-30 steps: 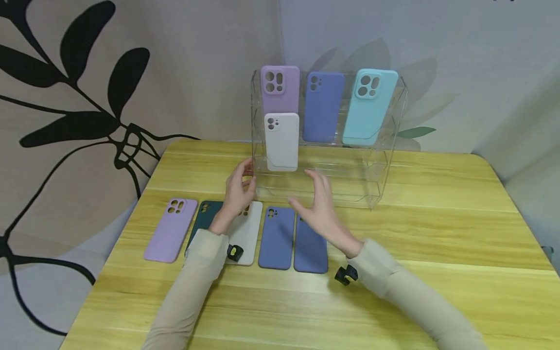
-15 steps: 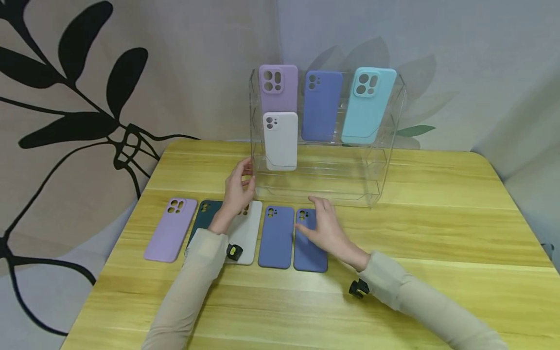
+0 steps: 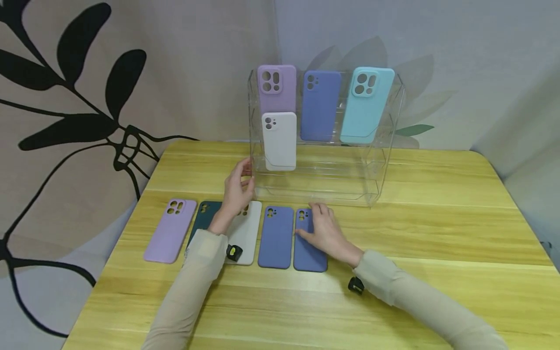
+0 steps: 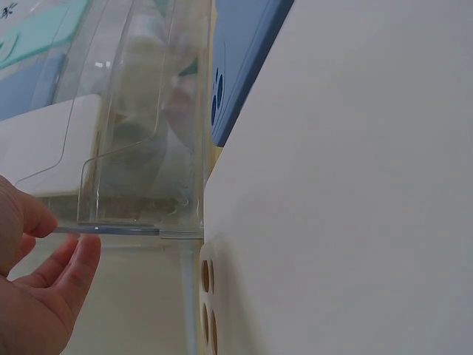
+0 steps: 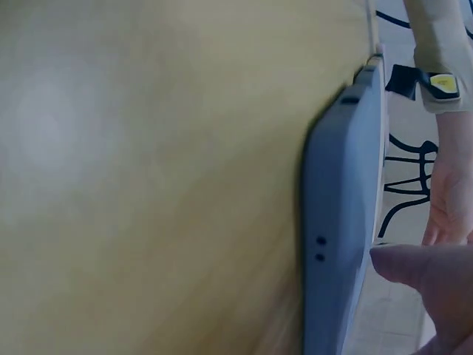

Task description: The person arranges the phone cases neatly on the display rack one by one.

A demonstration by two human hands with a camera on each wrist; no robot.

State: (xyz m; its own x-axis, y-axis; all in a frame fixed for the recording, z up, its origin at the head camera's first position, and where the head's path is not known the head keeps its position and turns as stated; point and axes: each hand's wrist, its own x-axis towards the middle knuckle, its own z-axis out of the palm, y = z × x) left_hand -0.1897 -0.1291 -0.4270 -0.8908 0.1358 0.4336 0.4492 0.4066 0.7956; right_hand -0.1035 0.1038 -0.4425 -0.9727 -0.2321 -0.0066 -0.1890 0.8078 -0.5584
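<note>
My left hand [image 3: 238, 194] pinches the left side panel of a clear acrylic display stand [image 3: 377, 187], thumb and fingers on either side of its edge in the left wrist view. My right hand [image 3: 328, 233] is over the right-hand blue phone case [image 3: 308, 257], lying flat on the table. Its thumb is near the case's left edge and its fingertips close to the top right corner. On the stand's upper tier stand a purple phone case [image 3: 280, 99], a blue phone case [image 3: 321, 112] and a turquoise phone case [image 3: 367, 109]. Below the purple one stands a white phone case [image 3: 280, 146].
Left of the right hand's case, a second blue phone case [image 3: 275, 243], a white phone case [image 3: 249, 238], a dark green phone case [image 3: 209, 211] and a light purple phone case [image 3: 170, 233] lie in a row on the wooden table [image 3: 459, 218]. The left forearm covers part of the green one.
My right hand has come down and back from in front of the stand to the right-hand blue phone case. My left hand has stayed at the stand's side panel.
</note>
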